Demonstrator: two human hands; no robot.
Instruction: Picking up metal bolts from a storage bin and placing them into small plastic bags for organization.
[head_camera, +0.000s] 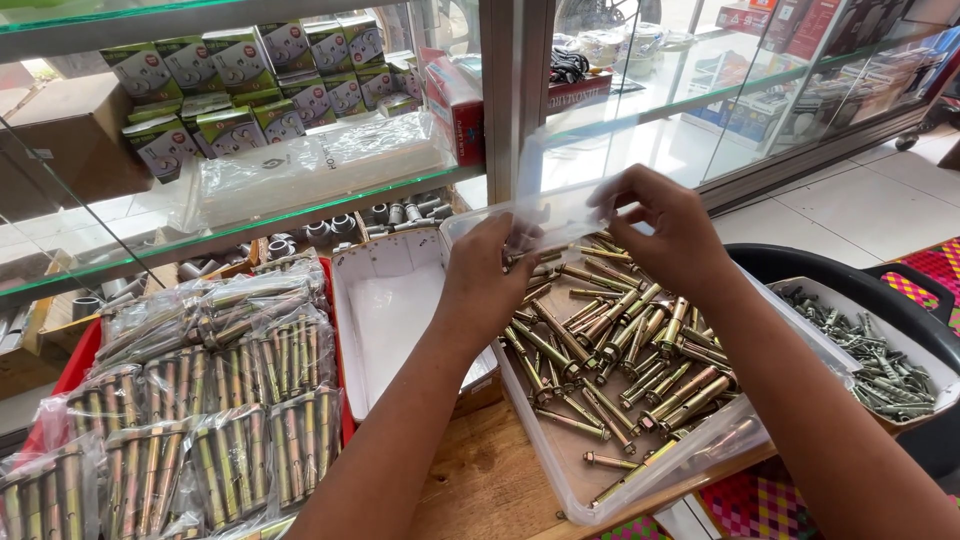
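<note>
Head-worn view, steeply downward, close over hands; background probably shelves.

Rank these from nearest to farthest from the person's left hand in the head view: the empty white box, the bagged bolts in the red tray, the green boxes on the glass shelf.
From the left hand:
1. Empty white box, just beside it, to its left.
2. Bagged bolts in the red tray, farther left.
3. Green boxes, up on the glass shelf behind.

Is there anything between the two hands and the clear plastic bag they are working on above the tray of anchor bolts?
Nothing visible does. The left hand and right hand both already grip the clear plastic bag, holding it above the loose anchor bolts in the white tray. No other thing lies between hands and bag.
</note>
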